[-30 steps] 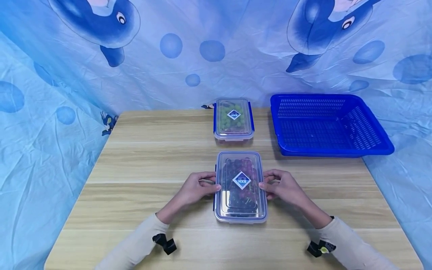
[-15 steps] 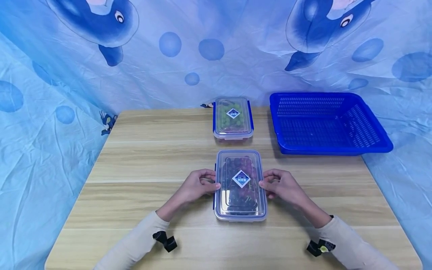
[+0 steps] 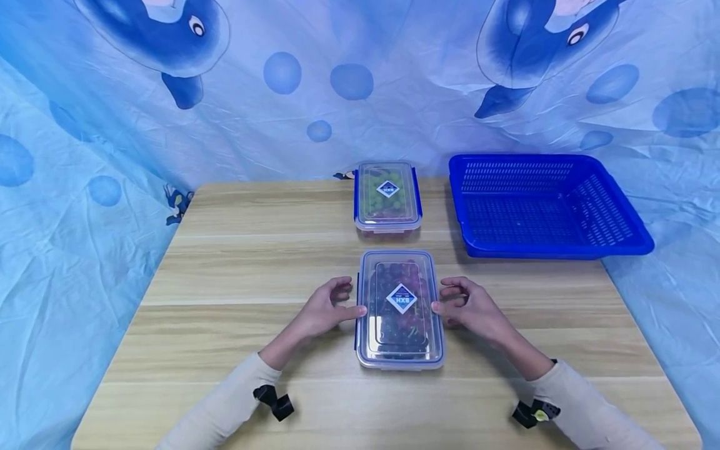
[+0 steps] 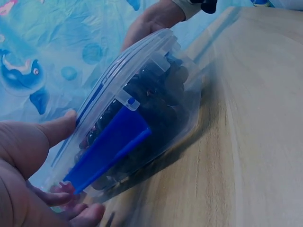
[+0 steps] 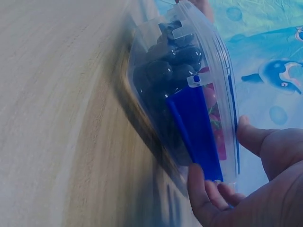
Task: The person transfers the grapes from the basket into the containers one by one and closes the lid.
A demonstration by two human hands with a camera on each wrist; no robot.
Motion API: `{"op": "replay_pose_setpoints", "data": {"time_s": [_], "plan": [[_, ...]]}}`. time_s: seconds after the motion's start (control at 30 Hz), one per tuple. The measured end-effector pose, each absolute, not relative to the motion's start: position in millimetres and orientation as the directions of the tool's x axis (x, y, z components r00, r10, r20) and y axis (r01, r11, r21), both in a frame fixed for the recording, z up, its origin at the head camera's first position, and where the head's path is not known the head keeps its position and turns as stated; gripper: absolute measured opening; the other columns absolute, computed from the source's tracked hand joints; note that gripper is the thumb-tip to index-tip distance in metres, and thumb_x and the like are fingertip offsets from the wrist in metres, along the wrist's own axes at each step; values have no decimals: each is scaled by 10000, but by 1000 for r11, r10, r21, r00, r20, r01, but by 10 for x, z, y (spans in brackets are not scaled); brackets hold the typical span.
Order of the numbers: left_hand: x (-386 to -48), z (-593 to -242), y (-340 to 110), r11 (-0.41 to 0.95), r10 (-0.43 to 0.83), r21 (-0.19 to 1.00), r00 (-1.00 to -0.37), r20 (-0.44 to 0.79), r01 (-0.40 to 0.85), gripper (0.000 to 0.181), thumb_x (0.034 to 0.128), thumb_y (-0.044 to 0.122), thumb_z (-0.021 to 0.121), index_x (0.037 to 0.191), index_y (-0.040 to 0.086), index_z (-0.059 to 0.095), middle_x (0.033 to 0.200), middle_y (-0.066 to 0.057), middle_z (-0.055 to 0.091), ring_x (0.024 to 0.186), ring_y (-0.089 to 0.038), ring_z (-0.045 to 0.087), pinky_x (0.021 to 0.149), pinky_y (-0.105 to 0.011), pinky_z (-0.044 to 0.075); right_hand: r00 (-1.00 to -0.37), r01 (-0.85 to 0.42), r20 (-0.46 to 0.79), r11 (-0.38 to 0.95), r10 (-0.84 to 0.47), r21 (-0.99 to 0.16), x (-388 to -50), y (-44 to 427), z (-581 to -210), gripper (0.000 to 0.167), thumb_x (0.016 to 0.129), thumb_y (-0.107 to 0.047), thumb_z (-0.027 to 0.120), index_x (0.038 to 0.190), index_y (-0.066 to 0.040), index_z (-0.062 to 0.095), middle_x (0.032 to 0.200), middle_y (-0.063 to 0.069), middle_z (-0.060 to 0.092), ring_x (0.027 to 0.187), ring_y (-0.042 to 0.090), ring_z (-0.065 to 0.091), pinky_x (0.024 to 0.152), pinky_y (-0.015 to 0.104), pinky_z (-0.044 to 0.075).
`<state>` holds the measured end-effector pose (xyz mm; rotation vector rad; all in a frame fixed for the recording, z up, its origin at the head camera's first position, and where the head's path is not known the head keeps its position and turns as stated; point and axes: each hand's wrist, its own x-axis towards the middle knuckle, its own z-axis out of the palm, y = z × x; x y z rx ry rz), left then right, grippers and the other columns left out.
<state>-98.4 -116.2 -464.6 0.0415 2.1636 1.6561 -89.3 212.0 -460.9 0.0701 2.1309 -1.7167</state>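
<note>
A clear lidded food container (image 3: pixel 400 337) with a blue seal and a diamond label sits on the table between my hands. Dark round fruit (image 5: pixel 158 71) and red fruit (image 5: pixel 215 127) show through its wall. Its blue side clips (image 4: pixel 111 144) lie down along the walls. My left hand (image 3: pixel 325 309) has its thumb at the lid's left edge, its loosely bent fingers just off the side. On the other side my right hand (image 3: pixel 472 311) touches the lid edge with its thumb, the fingers spread slightly away. A smaller container (image 3: pixel 388 209) of green fruit stands behind.
A blue perforated plastic basket (image 3: pixel 517 250) stands at the back right, overhanging the right edge of the wooden table (image 3: pixel 253 250). A blue curtain (image 3: pixel 315 150) with printed dolphins hangs behind and at the sides.
The fingers of both hands have loosened and drawn slightly away from the container's sides, while the thumbs stay at the lid edges. The container has stayed put.
</note>
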Motion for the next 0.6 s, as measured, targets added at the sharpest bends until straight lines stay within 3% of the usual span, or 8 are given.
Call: {"op": "replay_pose_setpoints", "data": {"time_s": [0.13,0.3,0.6], "plan": [[-993,-4677,-1183,197,359,932,-862,-359,-306,900,888,197,813,1561,-69,277,1513,-285,457,1343,-415,523,1117,-468,479,-890,341,-377,178,-255,-923,-894,2131,-4641,831,929,-220,779,1551,42,294,1405,314,546,1056,259,696,851,425,637],[-1002,-4693,-1205,98,452,924,-810,-373,-370,841,923,166,762,1547,-103,266,1474,-317,477,1275,-366,589,1060,-384,532,-855,410,-433,140,-287,-901,-897,2131,-4677,824,952,-264,755,1559,34,284,1313,259,642,1028,247,721,876,415,631],[-1004,-4704,-1196,55,475,920,-800,-366,-388,780,934,131,742,1526,-118,300,1455,-309,489,1234,-305,613,1040,-371,547,-843,428,-452,147,-290,-892,-893,2130,-4682,803,961,-286,740,1553,33,302,1301,234,655,1031,235,716,912,408,619]]}}
